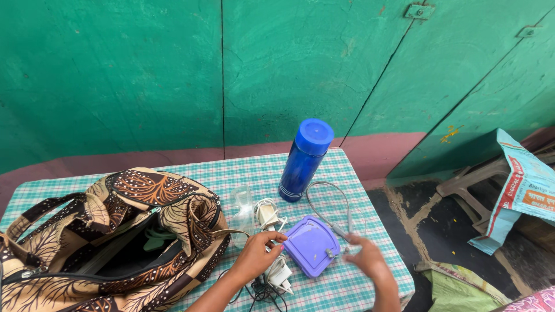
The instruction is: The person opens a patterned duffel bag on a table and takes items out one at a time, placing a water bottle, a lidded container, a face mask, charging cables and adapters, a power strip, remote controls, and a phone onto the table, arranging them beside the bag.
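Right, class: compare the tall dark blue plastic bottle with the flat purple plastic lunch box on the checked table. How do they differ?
The tall dark blue plastic bottle stands upright; the flat purple plastic lunch box lies low. The bottle is round and slim; the box is squarish with rounded corners. The bottle stands untouched; the left hand and right hand are at the box's edges. Both are closed and sit on the checked tablecloth.
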